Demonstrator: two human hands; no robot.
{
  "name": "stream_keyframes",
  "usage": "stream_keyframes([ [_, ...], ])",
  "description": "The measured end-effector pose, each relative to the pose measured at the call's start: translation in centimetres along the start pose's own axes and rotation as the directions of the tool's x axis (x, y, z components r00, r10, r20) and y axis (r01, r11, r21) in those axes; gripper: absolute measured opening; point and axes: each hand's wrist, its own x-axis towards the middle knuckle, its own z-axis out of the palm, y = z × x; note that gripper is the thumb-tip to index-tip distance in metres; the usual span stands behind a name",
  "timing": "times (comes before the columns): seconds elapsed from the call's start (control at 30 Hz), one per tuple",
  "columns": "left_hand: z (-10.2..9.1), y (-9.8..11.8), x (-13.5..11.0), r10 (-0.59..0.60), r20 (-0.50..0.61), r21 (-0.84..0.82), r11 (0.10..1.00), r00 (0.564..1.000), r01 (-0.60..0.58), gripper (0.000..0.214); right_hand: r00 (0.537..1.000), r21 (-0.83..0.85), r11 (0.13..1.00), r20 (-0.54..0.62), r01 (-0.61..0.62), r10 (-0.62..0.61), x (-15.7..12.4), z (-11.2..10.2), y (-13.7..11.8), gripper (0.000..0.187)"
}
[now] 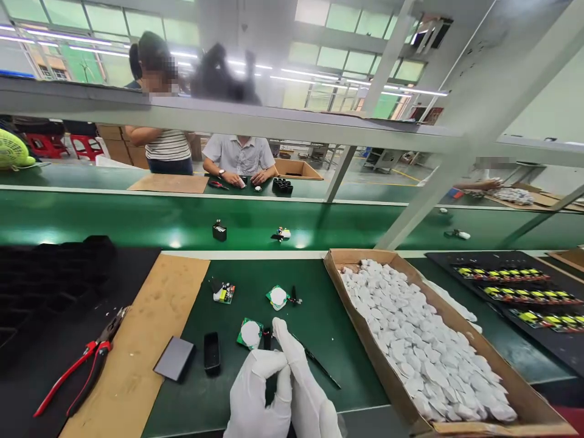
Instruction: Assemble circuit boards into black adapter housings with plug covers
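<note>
My left hand [260,389], in a white glove, has thumb and fingers bent into a pinch. My right hand [306,383], gloved too, presses against it, its fingers together and pointing forward. Whatever they grip is hidden. Just ahead of them is a green circuit board with a white round pad [250,333], beside a small black part [267,338]. A similar padded board [278,297] lies farther forward, and a board with yellow parts [223,292] to its left. A thin black pointed tool [322,368] lies right of my hands. An open black case [212,353] stands left.
A cardboard box [365,340] of white round pads stands right. Boards on a black tray [483,267] lie beyond it. Red-handled pliers [86,359] and a grey-topped block [174,358] are left. Loose parts sit on the green belt [246,213]; a co-worker [239,158] sits across.
</note>
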Motion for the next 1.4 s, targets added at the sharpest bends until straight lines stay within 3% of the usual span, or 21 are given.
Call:
stream_keyframes([
  [0.1, 0.2, 0.4, 0.3, -0.005, 0.017, 0.033, 0.999, 1.0, 0.004, 0.021, 0.994, 0.095, 0.989, 0.033, -0.11, 0.107, 0.6, -0.1, 0.0, 0.059],
  [0.27, 0.6, 0.4, -0.1, 0.04, 0.103, 0.036, 0.998, 0.994, -0.044, 0.019, 0.99, 0.175, 0.974, 0.032, -0.142, 0.139, 1.8, 0.3, 0.5, 0.066],
  [0.37, 0.7, 0.2, -0.7, 0.066, 0.144, 0.043, 0.996, 0.987, -0.073, 0.015, 0.995, 0.186, 0.977, 0.023, -0.102, 0.1, 2.2, 0.4, 0.6, 0.069],
  [0.47, 0.1, 0.1, -1.6, 0.018, 0.149, 0.105, 0.994, 0.989, -0.034, 0.018, 0.998, 0.134, 0.99, 0.043, -0.049, 0.044, 2.9, 0.0, -0.1, 0.055],
  [0.53, -1.1, -0.1, -2.4, -0.003, 0.14, 0.112, 0.994, 0.99, -0.013, 0.017, 0.997, 0.093, 0.993, -0.029, -0.069, 0.072, 3.5, -0.4, -0.8, 0.042],
  [0.63, -4.4, -1.1, -3.4, 0.019, 0.062, 0.183, 0.983, 0.998, -0.03, 0.024, 0.984, -0.068, 0.993, -0.159, -0.096, 0.084, 4.6, -1.0, -1.5, 0.046],
  [0.73, -8.3, -3.0, -3.3, 0.014, -0.042, 0.516, 0.856, 0.999, 0.01, 0.023, 0.995, -0.316, 0.948, -0.092, 0.017, -0.049, 6.0, -1.4, -1.5, 0.055],
  [0.8, -10.2, -4.5, -2.4, -0.037, -0.018, 0.685, 0.728, 0.999, 0.039, 0.035, 0.987, -0.479, 0.867, -0.011, 0.137, -0.162, 7.3, -1.1, -1.3, 0.049],
  [0.9, -11.1, -6.1, -0.5, -0.16, 0.088, 0.801, 0.598, 0.983, 0.026, 0.07, 0.964, -0.7, 0.672, 0.098, 0.243, -0.247, 9.5, 0.3, -1.0, 0.017],
  [0.93, -11.0, -6.4, 0.1, -0.187, 0.127, 0.812, 0.583, 0.974, 0.006, 0.075, 0.963, -0.747, 0.615, 0.133, 0.252, -0.233, 10.3, 0.8, -1.0, 0.034],
  [1.0, -10.6, -6.6, 1.1, -0.242, 0.175, 0.806, 0.592, 0.954, 0.002, 0.073, 0.969, -0.798, 0.55, 0.193, 0.246, -0.152, 11.7, 1.6, -0.9, 0.063],
  [1.07, -10.1, -6.3, 1.7, -0.302, 0.188, 0.77, 0.636, 0.935, 0.05, 0.065, 0.971, -0.811, 0.537, 0.225, 0.232, -0.079, 12.8, 2.0, -1.0, 0.069],
  [1.17, -9.5, -5.8, 2.4, -0.318, 0.19, 0.693, 0.714, 0.929, 0.103, 0.052, 0.976, -0.823, 0.533, 0.213, 0.198, -0.032, 13.8, 2.1, -1.1, 0.067],
  [1.3, -8.7, -5.4, 2.6, -0.222, 0.135, 0.592, 0.799, 0.966, 0.101, 0.027, 0.992, -0.853, 0.512, 0.125, 0.101, 0.013, 14.2, 1.8, -1.2, 0.054],
  [1.4, -8.7, -5.2, 1.7, -0.185, 0.099, 0.51, 0.853, 0.978, 0.109, 0.031, 0.993, -0.85, 0.519, 0.115, 0.089, 0.017, 14.2, 0.8, -1.5, 0.049],
])
